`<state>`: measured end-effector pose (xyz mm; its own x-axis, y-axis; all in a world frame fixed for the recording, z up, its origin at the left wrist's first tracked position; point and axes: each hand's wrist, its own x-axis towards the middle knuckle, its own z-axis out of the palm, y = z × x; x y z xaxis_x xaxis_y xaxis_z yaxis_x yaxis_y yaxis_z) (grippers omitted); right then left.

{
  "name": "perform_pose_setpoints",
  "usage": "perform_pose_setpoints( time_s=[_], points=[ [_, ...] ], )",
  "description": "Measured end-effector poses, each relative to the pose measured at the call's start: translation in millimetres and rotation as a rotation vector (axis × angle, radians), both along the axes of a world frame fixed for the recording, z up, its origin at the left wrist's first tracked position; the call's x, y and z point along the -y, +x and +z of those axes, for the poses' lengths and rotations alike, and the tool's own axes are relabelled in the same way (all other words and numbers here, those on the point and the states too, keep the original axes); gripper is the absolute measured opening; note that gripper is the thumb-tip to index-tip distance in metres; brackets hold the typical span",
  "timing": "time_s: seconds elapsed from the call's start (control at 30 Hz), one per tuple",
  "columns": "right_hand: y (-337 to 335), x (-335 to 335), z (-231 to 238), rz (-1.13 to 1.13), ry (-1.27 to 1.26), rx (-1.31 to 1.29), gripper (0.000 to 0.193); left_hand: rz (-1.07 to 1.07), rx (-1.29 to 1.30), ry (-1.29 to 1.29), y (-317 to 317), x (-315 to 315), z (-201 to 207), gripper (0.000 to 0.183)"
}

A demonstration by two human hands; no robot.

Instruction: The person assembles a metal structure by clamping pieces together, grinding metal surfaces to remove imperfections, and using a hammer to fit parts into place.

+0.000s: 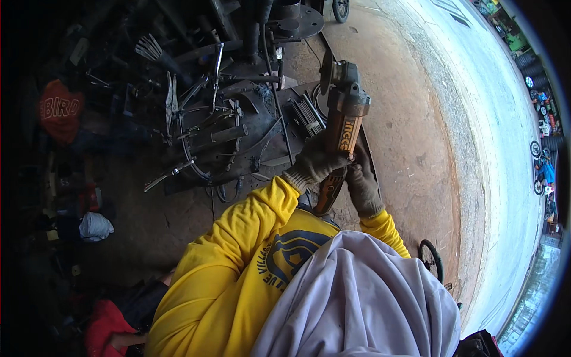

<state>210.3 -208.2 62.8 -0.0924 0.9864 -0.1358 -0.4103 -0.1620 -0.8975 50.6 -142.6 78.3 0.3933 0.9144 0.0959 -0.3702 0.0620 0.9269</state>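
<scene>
An orange and black angle grinder [347,128] is held upright in front of my chest, its metal head and disc pointing away from me. My left hand [317,159], in a grey-brown knit glove, wraps round its body from the left. My right hand [364,187], gloved the same way, presses against the grinder's right side with curled fingers; part of its grip is hidden. The lower end of the tool hangs down between my wrists. Left of the grinder, a metal work surface [223,160] carries clamps [172,104] and curved metal pieces.
A dark post and round metal base [300,22] stand at the far side, with a cable running near the grinder. Concrete floor [410,119] stretches to the right, with a wheel [431,259] at my right. People in red [109,327] and orange [61,111] tops are on the left.
</scene>
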Motion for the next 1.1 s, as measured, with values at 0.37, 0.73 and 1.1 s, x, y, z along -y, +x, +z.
perform_pose_setpoints(
  time_s=[0.37, 0.73, 1.1],
  points=[
    [-7, -43, 23, -0.056, 0.036, 0.292, 0.057, -0.053, -0.887, 0.195, 4, 24, 16, 0.061],
    [-16, -44, 17, -0.111, 0.011, 0.173, 0.041, -0.114, -1.559, 0.438, -98, 15, 31, 0.042],
    [-31, -15, -14, -0.106, 0.012, 0.215, 0.051, 0.251, -1.866, 0.68, -150, -8, -36, 0.031]
  ],
)
